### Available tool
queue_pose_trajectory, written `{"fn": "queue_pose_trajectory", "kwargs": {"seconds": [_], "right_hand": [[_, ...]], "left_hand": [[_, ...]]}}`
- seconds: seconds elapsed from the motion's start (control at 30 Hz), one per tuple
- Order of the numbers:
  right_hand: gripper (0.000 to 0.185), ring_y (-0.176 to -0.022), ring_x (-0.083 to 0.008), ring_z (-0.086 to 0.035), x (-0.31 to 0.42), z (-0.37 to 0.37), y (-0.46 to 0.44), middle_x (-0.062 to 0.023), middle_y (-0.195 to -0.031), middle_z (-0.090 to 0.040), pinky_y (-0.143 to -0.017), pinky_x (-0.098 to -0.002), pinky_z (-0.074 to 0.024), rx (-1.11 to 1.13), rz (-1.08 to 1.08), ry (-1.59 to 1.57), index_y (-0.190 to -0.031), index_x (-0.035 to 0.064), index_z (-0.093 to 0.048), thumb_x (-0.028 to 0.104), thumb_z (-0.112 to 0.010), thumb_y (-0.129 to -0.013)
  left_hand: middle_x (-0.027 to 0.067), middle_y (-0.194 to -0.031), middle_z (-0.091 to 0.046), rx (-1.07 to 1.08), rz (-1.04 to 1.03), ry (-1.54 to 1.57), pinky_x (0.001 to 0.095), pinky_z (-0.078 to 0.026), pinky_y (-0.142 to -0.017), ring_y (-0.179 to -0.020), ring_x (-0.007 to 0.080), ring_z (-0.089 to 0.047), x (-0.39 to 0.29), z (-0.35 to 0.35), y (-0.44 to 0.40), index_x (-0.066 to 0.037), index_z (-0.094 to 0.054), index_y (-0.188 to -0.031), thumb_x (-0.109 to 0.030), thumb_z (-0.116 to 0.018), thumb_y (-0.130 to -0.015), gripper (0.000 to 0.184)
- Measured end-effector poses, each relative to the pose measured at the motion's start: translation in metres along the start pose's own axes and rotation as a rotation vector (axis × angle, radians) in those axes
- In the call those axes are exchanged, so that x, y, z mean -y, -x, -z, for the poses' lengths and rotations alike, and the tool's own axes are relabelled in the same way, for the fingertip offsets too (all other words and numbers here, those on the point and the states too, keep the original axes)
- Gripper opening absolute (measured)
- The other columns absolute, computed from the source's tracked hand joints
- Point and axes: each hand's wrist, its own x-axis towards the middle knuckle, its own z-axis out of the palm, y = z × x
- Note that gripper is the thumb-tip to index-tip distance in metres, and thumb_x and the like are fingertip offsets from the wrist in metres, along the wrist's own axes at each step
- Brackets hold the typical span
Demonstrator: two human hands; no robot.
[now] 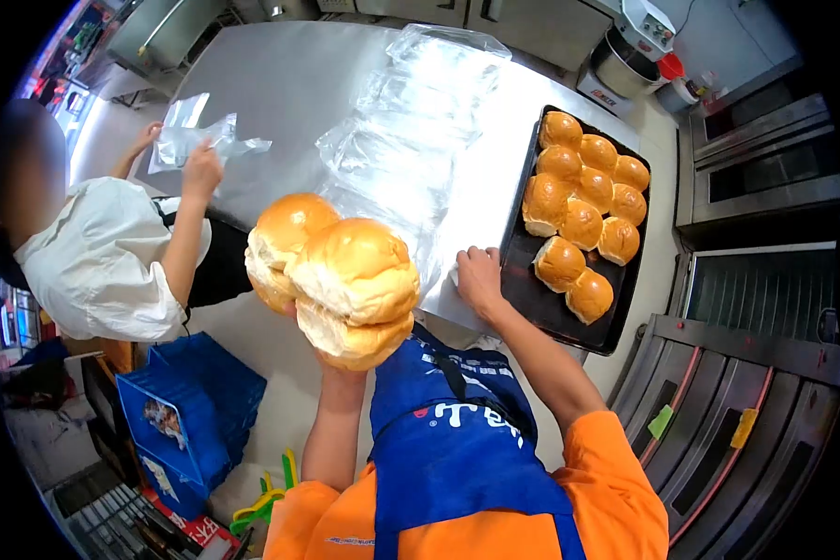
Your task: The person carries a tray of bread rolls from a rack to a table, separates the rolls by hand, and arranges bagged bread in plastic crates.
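My left hand point(331, 362) is wrapped round the underside of a cluster of golden buns point(355, 271), raised in front of the table's near edge; the buns hide most of its fingers. My right hand point(479, 278) rests at the near edge of the metal table, close to the left side of a black baking tray point(523, 322), its fingers bent over something whitish that is mostly hidden. On the tray sit several glossy buns point(583, 219) joined in groups. Clear plastic bags point(392, 140) lie in a row on the table, left of the tray.
Across the metal table's point(271, 75) left corner, a co-worker point(112, 252) in white holds a clear bag point(196, 140). Blue crates point(191, 411) stand on the floor at left. A mixer point(625, 61) is at the back right, with metal ovens point(765, 159) along the right side.
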Motion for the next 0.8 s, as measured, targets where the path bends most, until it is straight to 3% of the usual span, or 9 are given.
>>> {"fn": "queue_pose_trajectory", "kwargs": {"seconds": [0.13,0.23,0.3,0.5,0.6,0.63,0.73,0.77,0.8], "right_hand": [[0.022,-0.086,-0.028,-0.067,0.043,0.079,0.05,-0.0136,-0.095,-0.068,-0.081,-0.0373,-0.0512,-0.304,-0.036,-0.734,-0.104,0.0017,-0.07,0.003,-0.074,-0.083],[0.018,-0.078,-0.0279,-0.067,0.079,0.153,0.079,-0.0137,-0.09,-0.066,-0.068,-0.0352,-0.0532,-0.408,0.08,-0.916,-0.103,-0.0005,-0.068,0.004,-0.073,-0.086],[0.018,-0.074,-0.0262,-0.065,0.094,0.186,0.089,-0.0129,-0.088,-0.065,-0.069,-0.0345,-0.0525,-0.434,0.188,-0.946,-0.102,0.0012,-0.07,0.004,-0.075,-0.085],[0.019,-0.079,-0.0243,-0.063,0.135,0.206,0.1,-0.0108,-0.09,-0.058,-0.068,-0.0333,-0.0517,-0.534,0.108,-1.047,-0.095,0.001,-0.068,0.004,-0.079,-0.08],[0.019,-0.074,-0.0257,-0.061,0.131,0.205,0.109,-0.0111,-0.087,-0.056,-0.065,-0.0348,-0.0508,-0.486,0.022,-1.038,-0.089,0.0009,-0.064,0.004,-0.078,-0.077],[0.019,-0.072,-0.0264,-0.061,0.128,0.204,0.113,-0.0114,-0.086,-0.056,-0.064,-0.0354,-0.0506,-0.467,0.001,-1.022,-0.088,0.001,-0.062,0.005,-0.077,-0.076],[0.019,-0.069,-0.0295,-0.06,0.107,0.195,0.122,-0.0123,-0.084,-0.055,-0.062,-0.0367,-0.0498,-0.484,-0.074,-0.811,-0.087,0.0013,-0.06,0.006,-0.075,-0.076],[0.02,-0.072,-0.0315,-0.062,0.102,0.197,0.126,-0.0126,-0.085,-0.058,-0.064,-0.0375,-0.0512,-0.492,-0.083,-0.822,-0.087,0.002,-0.061,0.002,-0.076,-0.075],[0.02,-0.075,-0.0313,-0.064,0.101,0.198,0.129,-0.0124,-0.087,-0.06,-0.066,-0.0375,-0.0522,-0.559,-0.001,-0.835,-0.087,0.0022,-0.061,0.001,-0.077,-0.074]], "left_hand": [[0.0087,-0.163,-0.039,-0.059,0.02,-0.005,0.0535,-0.034,-0.122,-0.147,0.0331,-0.041,-0.004,-0.011,-0.003,-0.018,-0.034,-0.162,-0.071,-0.055,-0.097,0.086],[0.0088,-0.16,-0.043,-0.07,0.034,-0.036,0.053,-0.037,-0.121,-0.145,0.0312,-0.044,0.002,-0.023,-0.013,-0.018,-0.036,-0.16,-0.072,-0.049,-0.099,0.082],[0.0091,-0.158,-0.046,-0.078,0.071,-0.017,0.053,-0.039,-0.119,-0.142,0.03,-0.048,0.006,-0.025,-0.019,-0.016,-0.039,-0.157,-0.075,-0.045,-0.099,0.082],[0.0135,-0.155,-0.045,0.104,-0.513,-1.167,0.0471,-0.041,-0.118,-0.141,0.0264,-0.047,0.054,-0.051,0.02,-0.016,-0.028,-0.16,-0.044,-0.066,-0.102,0.075],[0.0154,-0.154,-0.043,0.171,-0.565,-1.29,0.0439,-0.042,-0.117,-0.14,0.0247,-0.047,0.059,-0.051,0.029,-0.016,-0.022,-0.161,-0.026,-0.071,-0.1,0.078],[0.013,-0.154,-0.045,0.139,-0.611,-1.427,0.0458,-0.042,-0.117,-0.14,0.0253,-0.048,0.059,-0.05,0.031,-0.017,-0.028,-0.159,-0.042,-0.066,-0.102,0.074],[0.0096,-0.154,-0.047,-0.042,-0.086,-0.278,0.0489,-0.042,-0.117,-0.139,0.0275,-0.05,0.054,-0.047,0.029,-0.017,-0.036,-0.157,-0.06,-0.059,-0.1,0.075],[0.0078,-0.154,-0.05,-0.14,-0.075,-0.177,0.0522,-0.042,-0.117,-0.139,0.0307,-0.05,0.057,-0.05,0.028,-0.017,-0.043,-0.154,-0.072,-0.051,-0.097,0.08],[0.0082,-0.154,-0.05,-0.121,-0.06,-0.137,0.0526,-0.042,-0.117,-0.14,0.0313,-0.05,0.058,-0.052,0.031,-0.017,-0.044,-0.154,-0.071,-0.052,-0.097,0.079]]}}
